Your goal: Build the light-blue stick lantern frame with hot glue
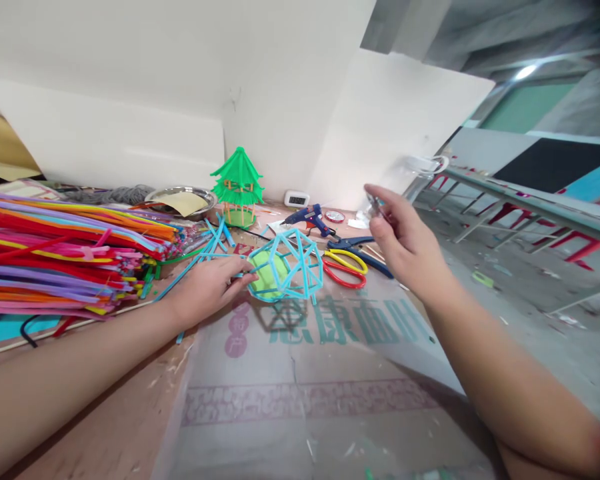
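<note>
My left hand (213,287) pinches the left edge of a light-blue lattice frame (307,267), built of thin sticks joined in triangles. Inside the frame's left end sits a pale green rounded piece (267,272). The frame is held just over the printed sheet and casts a shadow on it. My right hand (405,237) is raised to the right, apart from the frame. Its thumb and index finger close on a small greyish, shiny thing (375,203) whose kind I cannot make out.
Bundles of coloured pipe cleaners (70,253) cover the left. Behind stand a green model pavilion (237,190), a metal bowl (200,195), a small white digital clock (297,199) and a blue glue gun (310,219). Red-and-yellow-handled scissors (347,272) and dark-blue-handled pliers (367,257) lie near the frame.
</note>
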Motion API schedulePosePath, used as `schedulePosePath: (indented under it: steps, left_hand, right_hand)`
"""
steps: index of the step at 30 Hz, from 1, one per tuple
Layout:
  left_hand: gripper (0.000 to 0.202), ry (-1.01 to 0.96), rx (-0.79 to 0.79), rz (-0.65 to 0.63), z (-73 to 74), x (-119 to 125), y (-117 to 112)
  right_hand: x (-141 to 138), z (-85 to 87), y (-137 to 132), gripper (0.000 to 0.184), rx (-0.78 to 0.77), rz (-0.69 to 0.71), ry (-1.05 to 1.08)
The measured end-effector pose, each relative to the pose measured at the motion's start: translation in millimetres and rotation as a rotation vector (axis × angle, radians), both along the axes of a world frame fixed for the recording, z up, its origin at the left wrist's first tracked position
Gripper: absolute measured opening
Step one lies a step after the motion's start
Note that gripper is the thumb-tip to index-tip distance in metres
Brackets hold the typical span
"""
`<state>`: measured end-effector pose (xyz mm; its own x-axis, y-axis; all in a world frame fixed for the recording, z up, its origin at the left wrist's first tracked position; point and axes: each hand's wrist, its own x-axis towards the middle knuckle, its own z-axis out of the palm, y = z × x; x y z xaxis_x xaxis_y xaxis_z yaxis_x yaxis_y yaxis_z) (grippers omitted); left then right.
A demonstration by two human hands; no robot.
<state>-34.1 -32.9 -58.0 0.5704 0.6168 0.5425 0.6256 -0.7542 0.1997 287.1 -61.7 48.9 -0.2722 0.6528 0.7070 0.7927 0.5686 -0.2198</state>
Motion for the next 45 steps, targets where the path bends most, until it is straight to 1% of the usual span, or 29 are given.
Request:
schedulePosePath:
  steps: [2,5,7,9,14,18,22,27,34,38,45]
  left_hand:
    - [0.023,-0.006,-0.004,-0.005,0.0,-0.2,0.1]
    - [0.023,-0.018,-0.002,-0.013,-1.3,-0.4,0.9]
    - [0.023,-0.023,-0.001,-0.019,-2.3,-0.4,1.2]
    - [0.023,-0.026,-0.001,-0.021,-2.5,-0.3,1.1]
    - [0.024,-0.007,-0.009,-0.017,-0.7,-0.6,0.0]
    - [0.023,-0.008,-0.005,-0.024,-0.4,-0.8,-0.1]
    - [0.024,0.001,-0.005,-0.022,-0.6,-0.4,-0.6]
    - [0.024,0.000,-0.014,-0.028,0.0,0.1,-0.8]
    - [0.025,0.012,-0.016,-0.030,0.2,-0.3,-1.2]
    - [0.024,0.001,-0.010,-0.032,-1.1,0.4,-0.3]
    - [0.024,-0.006,-0.011,-0.044,-0.6,0.6,-0.5]
  right_hand:
    - [-4.5,0.8,-5.4,0.039,-0.050,0.095,-0.068]
    - [-15.0,-1.5,-15.1,0.037,-0.144,0.236,-0.205]
    - [-23.2,-4.7,-21.3,0.036,-0.170,0.303,-0.270]
    - [-30.8,-8.4,-25.8,0.034,-0.181,0.337,-0.315]
    - [-40.2,-16.0,-28.5,0.028,-0.197,0.340,-0.370]
    - [-40.6,-17.1,-28.1,0.025,-0.172,0.332,-0.393]
    - [-40.9,-15.5,-28.9,0.029,-0.182,0.313,-0.398]
    - [-42.5,-14.3,-28.9,0.033,-0.208,0.338,-0.417]
    - [-45.1,-11.2,-30.3,0.037,-0.182,0.346,-0.483]
    - [-43.2,-12.5,-29.5,0.037,-0.140,0.358,-0.516]
    - [-38.0,-16.0,-25.1,0.035,-0.134,0.423,-0.496]
